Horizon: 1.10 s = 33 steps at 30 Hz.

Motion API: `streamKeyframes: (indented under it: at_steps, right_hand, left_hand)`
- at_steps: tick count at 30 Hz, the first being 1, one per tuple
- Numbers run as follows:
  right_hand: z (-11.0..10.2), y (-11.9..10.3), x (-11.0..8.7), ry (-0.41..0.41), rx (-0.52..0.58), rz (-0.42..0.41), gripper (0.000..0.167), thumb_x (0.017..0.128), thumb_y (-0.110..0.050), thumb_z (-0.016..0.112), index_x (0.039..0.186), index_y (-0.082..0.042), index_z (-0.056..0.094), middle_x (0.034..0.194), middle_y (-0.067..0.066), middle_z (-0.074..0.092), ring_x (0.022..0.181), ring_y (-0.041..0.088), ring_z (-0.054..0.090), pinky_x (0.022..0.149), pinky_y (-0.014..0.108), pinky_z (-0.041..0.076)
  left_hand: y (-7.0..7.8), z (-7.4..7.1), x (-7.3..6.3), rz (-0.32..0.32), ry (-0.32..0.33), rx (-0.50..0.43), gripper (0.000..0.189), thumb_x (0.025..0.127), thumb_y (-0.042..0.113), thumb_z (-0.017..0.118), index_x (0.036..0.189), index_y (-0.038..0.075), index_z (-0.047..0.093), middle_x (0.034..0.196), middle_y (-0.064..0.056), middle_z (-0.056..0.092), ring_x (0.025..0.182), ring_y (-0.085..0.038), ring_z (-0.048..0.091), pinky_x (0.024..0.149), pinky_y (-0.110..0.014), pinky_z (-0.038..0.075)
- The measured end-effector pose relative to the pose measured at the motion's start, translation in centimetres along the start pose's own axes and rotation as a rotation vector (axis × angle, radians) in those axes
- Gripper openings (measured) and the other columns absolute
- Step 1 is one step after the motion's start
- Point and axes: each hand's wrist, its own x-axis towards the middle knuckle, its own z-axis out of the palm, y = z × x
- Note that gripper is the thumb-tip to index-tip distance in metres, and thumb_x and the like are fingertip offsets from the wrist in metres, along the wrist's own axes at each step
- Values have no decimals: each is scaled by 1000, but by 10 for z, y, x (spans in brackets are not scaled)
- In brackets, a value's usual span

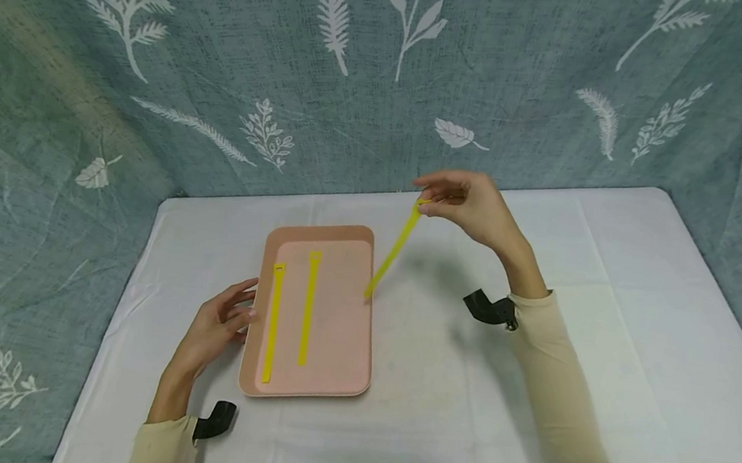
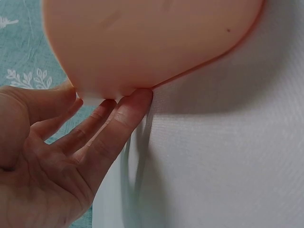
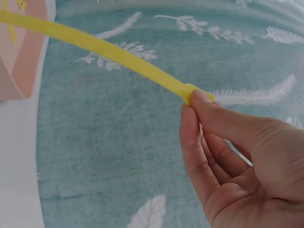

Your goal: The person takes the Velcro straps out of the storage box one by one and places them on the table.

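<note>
My right hand (image 1: pixel 477 205) pinches a yellow cable tie (image 1: pixel 396 253) by its slotted head between thumb and fingers. The tie slants down to the left, and its tail end overlaps the right rim of the pink tray (image 1: pixel 341 335). In the right wrist view the yellow strip (image 3: pixel 109 50) bows away from the fingertips. My left hand (image 1: pixel 214 328) holds the tray's left edge, thumb at the rim. Two more yellow cable ties, one at the left (image 1: pixel 273 327) and one near the middle (image 1: pixel 308 316), lie flat and roughly parallel in the tray, slotted heads toward the far end.
A white cloth (image 1: pixel 423 436) covers the table beneath the tray. Behind it and at both sides hangs a green curtain (image 1: pixel 368 132) with white leaf prints, close to the table's far edge. Black camera mounts sit on the left wrist (image 1: pixel 215 420) and the right wrist (image 1: pixel 489 308).
</note>
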Motion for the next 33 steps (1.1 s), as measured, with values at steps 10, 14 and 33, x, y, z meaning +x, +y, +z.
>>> streamKeyframes:
  at_steps: [10,14,33]
  right_hand:
    - [-24,3,-10,41,-22,15,36,91,-6,74,127,-6,70,104,7,74,93,7,68,86,25,56]
    - [-36,5,-16,72,-29,40,36,91,-5,75,127,-6,70,101,0,74,94,7,67,85,23,55]
    - [-83,5,-46,-222,-161,217,47,92,-1,71,137,-6,62,103,7,74,92,8,70,82,24,57]
  left_hand:
    - [1,0,0,-15,1,-2,63,101,6,60,158,9,34,152,-28,46,99,-3,63,67,-24,57]
    - [2,1,0,-22,4,3,63,101,6,60,158,10,34,152,-27,46,107,-15,65,67,-25,57]
    - [0,1,0,-15,7,10,62,101,5,59,158,10,34,152,-27,46,105,-14,64,67,-25,57]
